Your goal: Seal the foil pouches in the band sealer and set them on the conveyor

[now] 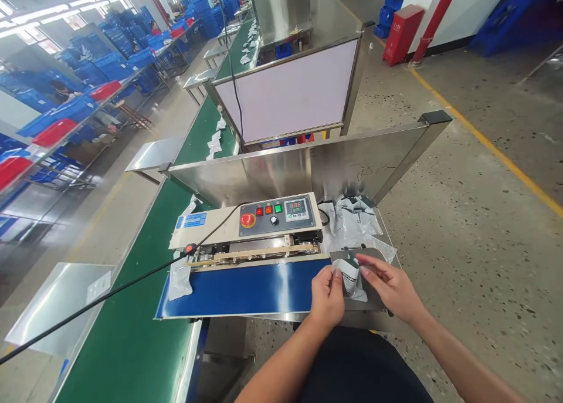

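A small white plastic bag with dark print (350, 277) is upright at the right end of the sealing machine. My left hand (328, 294) is closed on the bag's left edge, thumb in front. On its other side, my right hand (391, 288) has its index finger and thumb stretched toward the bag's upper right edge, with a gap between them; whether they touch it is hard to see. The band sealing machine (211, 234) has a lit display and a blue conveyor belt (255, 288). Another bag (179, 280) hangs at the belt's left end.
Several packed bags (356, 218) lie behind my hands, against a metal partition (285, 171). A green conveyor (123, 332) runs along the left, carrying small bags (214, 142) farther off. A black cable (109, 294) crosses in front. Metal side tables (57, 303) flank the conveyor.
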Available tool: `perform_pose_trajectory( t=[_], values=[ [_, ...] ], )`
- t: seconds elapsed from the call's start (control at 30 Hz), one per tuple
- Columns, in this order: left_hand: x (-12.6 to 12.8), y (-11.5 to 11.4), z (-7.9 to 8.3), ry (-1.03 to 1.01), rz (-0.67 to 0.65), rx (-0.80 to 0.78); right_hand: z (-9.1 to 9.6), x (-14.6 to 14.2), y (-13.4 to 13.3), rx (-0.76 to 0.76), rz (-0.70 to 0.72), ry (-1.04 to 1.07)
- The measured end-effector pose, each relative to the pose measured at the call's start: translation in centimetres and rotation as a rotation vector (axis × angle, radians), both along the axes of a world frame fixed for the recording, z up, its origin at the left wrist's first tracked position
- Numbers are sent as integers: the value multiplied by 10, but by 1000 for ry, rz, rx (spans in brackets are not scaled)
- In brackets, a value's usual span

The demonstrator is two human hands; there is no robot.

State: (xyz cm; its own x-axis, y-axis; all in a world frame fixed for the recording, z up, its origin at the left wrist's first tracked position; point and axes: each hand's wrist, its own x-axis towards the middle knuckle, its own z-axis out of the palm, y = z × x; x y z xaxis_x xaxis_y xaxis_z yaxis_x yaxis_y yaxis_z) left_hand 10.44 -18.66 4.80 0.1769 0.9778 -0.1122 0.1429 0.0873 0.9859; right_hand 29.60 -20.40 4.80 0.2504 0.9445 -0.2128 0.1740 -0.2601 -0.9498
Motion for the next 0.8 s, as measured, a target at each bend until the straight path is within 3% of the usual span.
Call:
perform_pose_trajectory(
  t=[0.07,0.2,0.37,0.5,0.7,0.8],
  values=[
    [-5,2,2,-28,-44,-5,-1,-3,0,-15,105,23],
    [-11,4,-6,-38,-50,-64,-4,-9,-1,-83,61,9],
    [-7,12,-40,-229,192,-456,-22,-6,6,-280,-153,125],
    [-10,28,-54,-368,310,-624,-35,-15,22,-332,-248,226],
    [-37,45,-53,-360,390,-592,-48,-38,41,-363,-140,260],
    [-57,38,-48,-336,463,-534,-53,-24,68,-372,-64,52]
  ],
)
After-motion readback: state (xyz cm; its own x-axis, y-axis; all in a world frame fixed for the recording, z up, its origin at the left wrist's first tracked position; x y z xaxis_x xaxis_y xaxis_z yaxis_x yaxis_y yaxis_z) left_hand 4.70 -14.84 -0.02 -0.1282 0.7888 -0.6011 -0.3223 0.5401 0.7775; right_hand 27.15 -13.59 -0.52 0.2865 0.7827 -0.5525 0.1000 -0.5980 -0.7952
